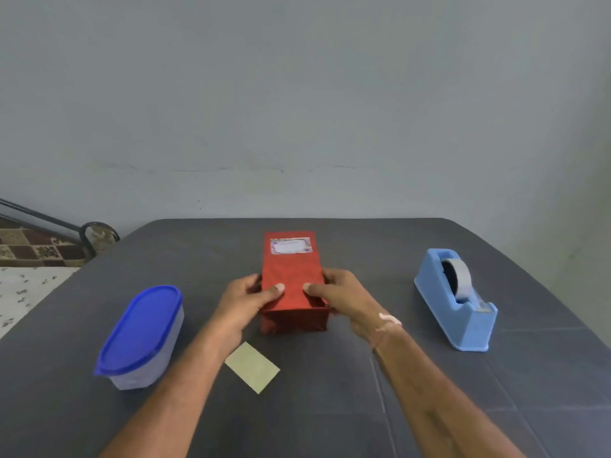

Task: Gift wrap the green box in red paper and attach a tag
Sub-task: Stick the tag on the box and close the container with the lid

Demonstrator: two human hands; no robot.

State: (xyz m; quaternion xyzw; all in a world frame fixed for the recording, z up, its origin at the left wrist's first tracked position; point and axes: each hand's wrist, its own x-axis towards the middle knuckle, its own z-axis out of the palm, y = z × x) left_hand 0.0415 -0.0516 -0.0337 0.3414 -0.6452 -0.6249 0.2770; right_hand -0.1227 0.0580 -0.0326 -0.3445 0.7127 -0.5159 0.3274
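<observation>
- The dark grey table (363, 408) has the oval plastic tub with a blue lid (142, 332) on the left and the light blue tape dispenser (453, 302) on the right.
- The shiny red paper-wrapped box (292, 276) sits mid-table, between both hands.
- The left hand (246, 302) and right hand (344, 299) grip its near end, thumbs pressed on top and fingers curled round the sides.
- A pale yellow paper slip (253, 366) lies by the left wrist.
- A small white tag (291, 246) is stuck on the far end of the box's top.
</observation>
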